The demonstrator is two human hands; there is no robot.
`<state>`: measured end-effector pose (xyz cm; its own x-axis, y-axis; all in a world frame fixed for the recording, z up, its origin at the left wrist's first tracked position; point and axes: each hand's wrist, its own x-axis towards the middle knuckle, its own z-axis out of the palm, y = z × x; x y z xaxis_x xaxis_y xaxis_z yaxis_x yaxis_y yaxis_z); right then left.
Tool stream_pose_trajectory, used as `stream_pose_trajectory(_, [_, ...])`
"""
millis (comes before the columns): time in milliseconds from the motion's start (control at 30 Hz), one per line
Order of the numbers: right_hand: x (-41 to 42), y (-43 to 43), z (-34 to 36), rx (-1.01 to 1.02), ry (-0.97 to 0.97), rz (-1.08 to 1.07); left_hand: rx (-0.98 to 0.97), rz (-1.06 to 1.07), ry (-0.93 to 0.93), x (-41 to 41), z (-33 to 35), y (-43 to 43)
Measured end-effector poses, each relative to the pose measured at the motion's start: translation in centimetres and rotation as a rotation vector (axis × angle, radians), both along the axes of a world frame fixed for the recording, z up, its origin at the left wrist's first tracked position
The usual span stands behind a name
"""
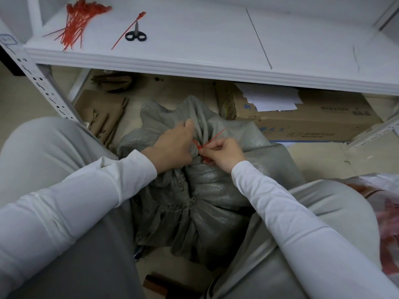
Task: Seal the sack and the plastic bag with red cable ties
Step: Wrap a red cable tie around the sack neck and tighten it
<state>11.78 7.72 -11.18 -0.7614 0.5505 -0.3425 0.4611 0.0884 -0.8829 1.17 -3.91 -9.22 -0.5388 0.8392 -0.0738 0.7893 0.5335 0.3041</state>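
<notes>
Floor beneath the white shelf (194,39): the grey sack (205,201) stands between the knees. Its gathered neck is gripped by the left hand (172,145); the right hand (224,154) pinches the red cable tie (213,137) looped there, judged not yet tightened. The plastic bag (388,212), near right, awaits sealing.

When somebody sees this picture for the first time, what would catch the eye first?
Most likely the two hands at the centre: the left hand grips the gathered neck of the grey woven sack, while the right hand pinches a red cable tie at that neck. Next comes the bundle of red cable ties beside the black-handled scissors on the white shelf, at upper left.
</notes>
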Motion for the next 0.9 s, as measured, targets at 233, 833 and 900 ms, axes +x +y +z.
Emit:
stream_pose_trajectory(233, [-1.2, -0.3, 0.1, 0.004, -0.057, -0.015, 0.002, -0.010, 0.050, -0.6, 0.4, -1.0])
stream_pose_trajectory(833, [-0.9, 0.3, 0.3, 0.087, 0.311, 0.117, 0.328, -0.139, 0.209, -2.5, 2.6, -2.3])
stream_pose_trajectory(900, [-0.8, 0.1, 0.7, 0.042, 0.357, 0.166, 0.385, -0.289, 0.276, -2.9, 3.3, -2.2])
